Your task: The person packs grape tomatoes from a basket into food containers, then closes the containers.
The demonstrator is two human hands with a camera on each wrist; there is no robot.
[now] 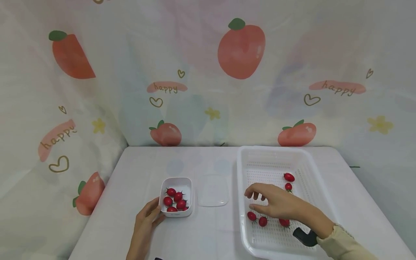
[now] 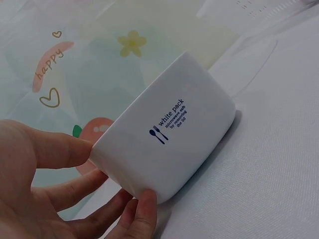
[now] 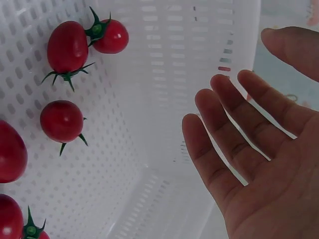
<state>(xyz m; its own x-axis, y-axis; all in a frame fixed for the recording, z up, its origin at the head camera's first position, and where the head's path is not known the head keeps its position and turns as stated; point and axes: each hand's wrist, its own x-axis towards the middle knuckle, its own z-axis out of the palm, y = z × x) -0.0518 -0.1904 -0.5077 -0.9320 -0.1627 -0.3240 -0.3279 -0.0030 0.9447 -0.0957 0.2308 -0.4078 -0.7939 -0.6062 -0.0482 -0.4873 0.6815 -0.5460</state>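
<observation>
Low at the left side of a small white container (image 1: 177, 214), my left hand (image 1: 147, 218) touches its wall and near corner with relaxed fingers. The left wrist view shows the fingertips against the outside of the container, with dark printing on its wall. Several cherry tomatoes (image 1: 178, 196) with green stems lie inside. My right hand (image 1: 276, 202) is over a white perforated basket (image 1: 247, 238), its fingers spread and holding nothing in the right wrist view. Several more cherry tomatoes (image 3: 62, 121) lie on the basket floor, some partly hidden beneath the hand in the head view.
A clear, flat lid (image 1: 212, 191) lies on the white-covered table (image 1: 201, 234) between container and basket. Behind the table hangs a fruit-patterned cloth (image 1: 195, 47), which also runs along the left side.
</observation>
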